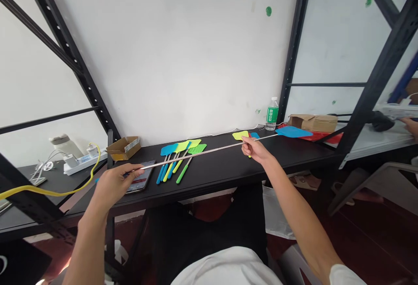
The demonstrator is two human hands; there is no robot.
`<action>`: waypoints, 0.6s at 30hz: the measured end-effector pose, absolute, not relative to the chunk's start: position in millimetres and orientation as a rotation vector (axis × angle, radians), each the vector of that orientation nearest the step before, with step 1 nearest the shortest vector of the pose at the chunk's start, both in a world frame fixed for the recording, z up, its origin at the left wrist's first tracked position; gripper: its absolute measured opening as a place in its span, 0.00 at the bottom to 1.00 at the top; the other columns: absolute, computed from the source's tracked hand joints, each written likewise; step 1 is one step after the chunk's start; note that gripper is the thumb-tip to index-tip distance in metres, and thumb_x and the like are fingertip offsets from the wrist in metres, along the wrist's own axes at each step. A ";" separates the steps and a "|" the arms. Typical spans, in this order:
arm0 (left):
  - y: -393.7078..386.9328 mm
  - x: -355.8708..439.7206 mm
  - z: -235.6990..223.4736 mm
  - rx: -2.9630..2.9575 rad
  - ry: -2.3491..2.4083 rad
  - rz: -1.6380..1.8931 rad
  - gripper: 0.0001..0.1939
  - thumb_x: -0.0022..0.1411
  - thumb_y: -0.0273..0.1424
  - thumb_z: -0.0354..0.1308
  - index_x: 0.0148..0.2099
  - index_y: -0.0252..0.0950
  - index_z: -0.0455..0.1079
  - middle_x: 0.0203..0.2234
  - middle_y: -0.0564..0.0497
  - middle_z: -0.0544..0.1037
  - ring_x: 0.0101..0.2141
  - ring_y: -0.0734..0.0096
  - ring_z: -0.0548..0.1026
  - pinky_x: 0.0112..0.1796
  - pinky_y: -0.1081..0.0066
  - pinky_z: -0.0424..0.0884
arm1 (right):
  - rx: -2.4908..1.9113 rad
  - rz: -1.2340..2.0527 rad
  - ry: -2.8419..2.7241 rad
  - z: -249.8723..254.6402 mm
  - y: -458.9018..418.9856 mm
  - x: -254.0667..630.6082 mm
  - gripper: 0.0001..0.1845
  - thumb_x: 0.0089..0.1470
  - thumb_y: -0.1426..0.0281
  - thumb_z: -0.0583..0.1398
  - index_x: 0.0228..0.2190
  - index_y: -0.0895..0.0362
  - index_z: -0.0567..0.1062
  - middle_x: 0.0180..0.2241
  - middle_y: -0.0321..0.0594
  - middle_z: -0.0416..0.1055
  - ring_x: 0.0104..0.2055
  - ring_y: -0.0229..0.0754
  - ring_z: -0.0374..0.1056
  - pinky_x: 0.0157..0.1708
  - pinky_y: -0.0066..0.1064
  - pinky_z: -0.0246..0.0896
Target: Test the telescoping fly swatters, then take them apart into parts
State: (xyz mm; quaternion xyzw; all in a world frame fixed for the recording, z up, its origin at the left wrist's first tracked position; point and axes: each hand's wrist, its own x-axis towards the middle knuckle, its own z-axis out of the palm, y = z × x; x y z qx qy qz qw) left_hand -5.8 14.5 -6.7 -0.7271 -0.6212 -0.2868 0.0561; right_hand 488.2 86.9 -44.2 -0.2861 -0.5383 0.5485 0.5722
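A long, extended fly swatter with a blue head (294, 132) stretches across the view above the table, its thin metal rod running between my hands. My left hand (112, 184) is closed around its handle end, where a bit of blue shows past the fingers. Farther along the rod, my right hand (256, 149) pinches it between thumb and fingers. Below the rod lie several short fly swatters (170, 148) with blue, yellow and green heads and handles. Behind my right hand rests a yellow swatter (241, 135), partly hidden, with a blue one (254, 135) beside it.
A phone or tablet (141, 180) lies near my left hand, before a small open cardboard box (123, 147). At the back right stand a water bottle (272, 114) and a brown box (311, 123). Black shelf posts (294, 45) flank the table. Another person's hand (410, 124) shows far right.
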 end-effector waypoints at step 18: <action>3.7 51.3 -1.9 -2.562 -1.939 -1.426 0.23 0.56 0.51 0.62 0.43 0.38 0.80 0.26 0.48 0.79 0.26 0.65 0.74 0.27 0.69 0.71 | -0.675 1.267 -1.057 -43.8 97.4 462.1 0.19 0.46 0.55 0.69 0.27 0.56 0.73 0.25 0.38 0.73 0.18 0.34 0.61 0.17 0.28 0.47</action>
